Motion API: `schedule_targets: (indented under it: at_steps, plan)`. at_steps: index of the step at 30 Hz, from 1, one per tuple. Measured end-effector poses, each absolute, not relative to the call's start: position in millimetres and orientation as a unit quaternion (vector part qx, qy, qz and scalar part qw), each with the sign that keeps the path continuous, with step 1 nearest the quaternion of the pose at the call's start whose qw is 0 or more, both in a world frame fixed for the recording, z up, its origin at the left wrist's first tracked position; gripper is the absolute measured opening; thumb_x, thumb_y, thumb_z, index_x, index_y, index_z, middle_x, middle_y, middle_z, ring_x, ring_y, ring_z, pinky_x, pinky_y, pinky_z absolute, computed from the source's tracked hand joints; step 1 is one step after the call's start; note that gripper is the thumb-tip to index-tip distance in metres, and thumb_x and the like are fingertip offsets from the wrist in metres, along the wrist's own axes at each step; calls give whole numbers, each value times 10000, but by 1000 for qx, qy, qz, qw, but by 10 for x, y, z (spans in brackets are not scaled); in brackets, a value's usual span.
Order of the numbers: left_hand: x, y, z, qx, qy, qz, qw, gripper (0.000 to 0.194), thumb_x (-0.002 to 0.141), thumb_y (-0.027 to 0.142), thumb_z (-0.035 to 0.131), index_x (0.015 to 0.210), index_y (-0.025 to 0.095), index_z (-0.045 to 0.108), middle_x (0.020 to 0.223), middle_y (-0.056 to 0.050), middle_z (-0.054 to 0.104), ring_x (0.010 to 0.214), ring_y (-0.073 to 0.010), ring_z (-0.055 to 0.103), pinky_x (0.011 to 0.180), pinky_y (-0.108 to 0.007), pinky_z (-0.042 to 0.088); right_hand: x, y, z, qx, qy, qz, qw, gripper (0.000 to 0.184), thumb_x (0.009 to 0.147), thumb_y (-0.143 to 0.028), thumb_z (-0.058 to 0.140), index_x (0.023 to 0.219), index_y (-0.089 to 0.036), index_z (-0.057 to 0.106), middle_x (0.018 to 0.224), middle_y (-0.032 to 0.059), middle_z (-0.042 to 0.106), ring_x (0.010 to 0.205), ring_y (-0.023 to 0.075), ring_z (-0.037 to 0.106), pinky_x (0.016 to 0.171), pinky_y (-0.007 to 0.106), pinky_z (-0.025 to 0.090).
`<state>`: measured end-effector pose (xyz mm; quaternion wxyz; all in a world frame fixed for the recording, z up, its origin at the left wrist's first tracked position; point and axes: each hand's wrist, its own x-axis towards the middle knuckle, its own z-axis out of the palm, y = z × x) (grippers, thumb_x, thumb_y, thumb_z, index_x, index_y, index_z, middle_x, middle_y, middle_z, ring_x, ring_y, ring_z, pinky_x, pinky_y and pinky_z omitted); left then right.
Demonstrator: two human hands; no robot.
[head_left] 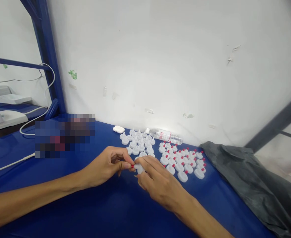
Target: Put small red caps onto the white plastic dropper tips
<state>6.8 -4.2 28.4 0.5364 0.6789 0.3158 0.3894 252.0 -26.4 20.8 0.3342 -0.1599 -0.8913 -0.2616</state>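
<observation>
My left hand point(113, 165) pinches a small red cap point(132, 166) between thumb and fingertips, at the tip of a white nozzle lid point(140, 168). That lid is gripped in the fingers of my right hand point(155, 177), which cover part of it. Whether the cap is fully seated on the nozzle I cannot tell. Beyond my hands lies a cluster of white nozzle lids point(135, 150) with bare tips. To the right of my right hand, a group of similar lids with red caps point(179, 167) rests on the blue surface point(105, 211).
A clear plastic bottle point(164, 135) lies on its side by the wall, near a white rounded case point(118, 129). Dark grey sheeting point(249, 181) covers the right edge. At left are a white cable point(11, 164), a pixelated patch point(68, 135) and a blue metal post point(50, 49).
</observation>
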Motion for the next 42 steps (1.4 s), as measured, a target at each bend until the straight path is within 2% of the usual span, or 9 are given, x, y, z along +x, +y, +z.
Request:
schedule_targets:
  at_steps: [6, 9, 14, 20, 24, 28, 32, 38, 42]
  plan:
    - [79, 13, 291, 713, 338, 395, 470, 451, 955, 639, 829, 980, 190, 816, 839, -29, 803, 617, -141, 599, 547, -258, 470, 2555, -258, 356, -208, -911, -204, 293, 344, 1080, -13, 463, 1111, -255, 706, 1173, 95, 801, 1048, 238, 766, 951, 391, 684]
    - [45, 37, 280, 757, 376, 412, 339, 390, 1066, 564, 685, 1040, 205, 834, 830, -12, 780, 609, -145, 577, 584, -280, 479, 2640, -203, 434, -256, -897, -167, 319, 330, 1099, -62, 494, 1254, -246, 718, 1206, 108, 814, 1086, 260, 789, 953, 409, 687]
    - [-34, 44, 233, 864, 330, 370, 91, 283, 1116, 290, 561, 1066, 215, 830, 984, -76, 836, 947, -248, 702, 873, -375, 574, 2881, -13, 444, -353, -854, -155, 350, 340, 1202, -273, 473, 1374, -188, 754, 1319, 154, 828, 1252, 327, 784, 1098, 540, 658]
    - [-47, 46, 219, 901, 319, 293, 12, 271, 1132, 185, 535, 1074, 202, 800, 1040, -79, 814, 1039, -265, 683, 984, -418, 568, 3095, 176, 322, -460, -848, -110, 239, 570, 1244, -378, 305, 1519, -136, 742, 1533, 151, 774, 1561, 393, 610, 1314, 676, 475]
    - [-72, 91, 209, 897, 349, 268, -26, 272, 1125, 181, 553, 1103, 200, 823, 1059, -90, 805, 1079, -291, 677, 993, -445, 565, 3149, 223, 255, -487, -854, -88, 160, 611, 1242, -418, 278, 1519, -140, 746, 1561, 150, 758, 1572, 406, 599, 1320, 694, 453]
    - [-95, 108, 212, 892, 376, 249, -37, 295, 1131, 180, 546, 1099, 185, 839, 1073, -106, 802, 1090, -304, 659, 981, -452, 567, 3175, 242, 203, -499, -850, -90, 146, 621, 1242, -430, 257, 1555, -162, 722, 1581, 147, 744, 1580, 403, 589, 1318, 699, 441]
    - [-102, 103, 212, 884, 402, 236, -40, 248, 1102, 174, 603, 1104, 188, 851, 1082, -109, 805, 1080, -309, 654, 965, -447, 575, 3175, 237, 239, -488, -850, -105, 169, 597, 1243, -426, 251, 1438, -198, 767, 1479, 143, 800, 1484, 379, 658, 1274, 656, 464]
    - [-101, 99, 208, 882, 419, 212, -49, 235, 1094, 186, 622, 1104, 165, 856, 1090, -125, 807, 1097, -324, 651, 972, -461, 584, 3131, 192, 405, -488, -846, -98, 192, 599, 1244, -451, 256, 1014, -213, 756, 1027, 118, 821, 1071, 318, 751, 1092, 542, 522]
    - [-106, 93, 197, 885, 414, 209, -45, 278, 1117, 169, 582, 1105, 158, 860, 1087, -125, 799, 1088, -318, 645, 970, -452, 581, 3119, 189, 363, -486, -854, -79, 166, 626, 1249, -427, 244, 1033, -212, 791, 1055, 114, 845, 1212, 343, 742, 1211, 625, 449]
